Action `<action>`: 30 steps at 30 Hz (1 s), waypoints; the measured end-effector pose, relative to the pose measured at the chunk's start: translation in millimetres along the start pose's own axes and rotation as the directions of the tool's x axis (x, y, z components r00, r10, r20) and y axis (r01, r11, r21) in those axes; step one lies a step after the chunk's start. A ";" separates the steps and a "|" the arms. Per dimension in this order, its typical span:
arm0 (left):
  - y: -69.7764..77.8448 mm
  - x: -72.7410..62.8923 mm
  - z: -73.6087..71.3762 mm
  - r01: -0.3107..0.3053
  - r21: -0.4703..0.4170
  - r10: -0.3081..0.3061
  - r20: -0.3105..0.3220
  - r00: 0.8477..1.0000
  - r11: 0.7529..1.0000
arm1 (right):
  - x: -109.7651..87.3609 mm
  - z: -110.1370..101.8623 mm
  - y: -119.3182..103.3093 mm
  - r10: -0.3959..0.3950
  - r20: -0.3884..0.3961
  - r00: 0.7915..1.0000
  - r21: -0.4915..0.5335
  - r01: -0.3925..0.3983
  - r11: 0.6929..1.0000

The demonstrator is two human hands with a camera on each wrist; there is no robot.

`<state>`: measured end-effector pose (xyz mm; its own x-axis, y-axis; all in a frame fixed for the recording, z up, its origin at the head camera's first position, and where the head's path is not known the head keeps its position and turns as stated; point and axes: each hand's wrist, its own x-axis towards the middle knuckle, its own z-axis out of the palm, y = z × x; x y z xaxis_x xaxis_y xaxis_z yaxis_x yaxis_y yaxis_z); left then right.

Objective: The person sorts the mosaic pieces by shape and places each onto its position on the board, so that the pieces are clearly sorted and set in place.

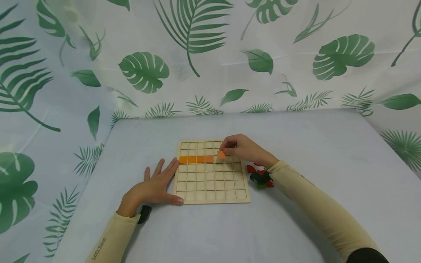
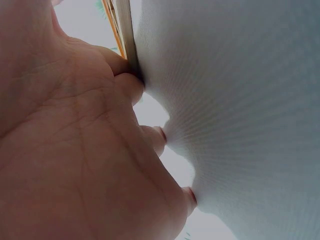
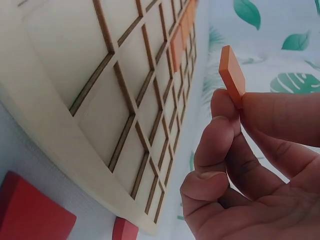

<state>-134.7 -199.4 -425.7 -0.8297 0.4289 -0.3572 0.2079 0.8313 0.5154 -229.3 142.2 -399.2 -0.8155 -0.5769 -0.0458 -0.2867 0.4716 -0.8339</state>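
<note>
A wooden grid board (image 1: 210, 186) lies on the table, with a row of orange square tiles (image 1: 196, 159) set in one of its upper rows from the left edge. Between thumb and fingertips my right hand (image 1: 245, 148) pinches a light orange square tile (image 1: 221, 155), held over the board just right of that row. In the right wrist view the tile (image 3: 232, 75) stands on edge in the pinch, above the board's grid. My left hand (image 1: 152, 188) is spread along the board's left side, its fingertips and thumb at the edge; the left wrist view shows the palm (image 2: 75, 140).
Right of the board, partly behind the right forearm, lies a small pile of red, green and dark pieces (image 1: 261, 177). Two red pieces (image 3: 35, 212) sit near the board's edge in the right wrist view. A leaf-patterned cloth (image 1: 227, 73) hangs behind the table.
</note>
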 end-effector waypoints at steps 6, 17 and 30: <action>1.1 0.6 -0.8 0.008 0.015 -0.008 0.000 1.000 1.000 | 6.6 1.0 0.9 0.020 0.006 1.000 -0.008 -0.020 1.000; 1.5 1.1 -0.5 0.013 0.007 -0.013 0.000 1.000 1.000 | 14.5 3.8 0.2 0.049 0.017 0.999 -0.040 -0.049 0.998; 3.2 -1.1 -1.5 0.009 -0.001 -0.009 -0.001 1.000 1.000 | 19.2 10.8 9.7 0.068 0.040 0.997 -0.059 -0.065 0.996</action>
<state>-133.9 -197.7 -422.5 -0.8320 0.4208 -0.3614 0.1997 0.8351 0.5126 -242.3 128.5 -414.1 -0.8125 -0.5696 -0.1239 -0.2621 0.5467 -0.7952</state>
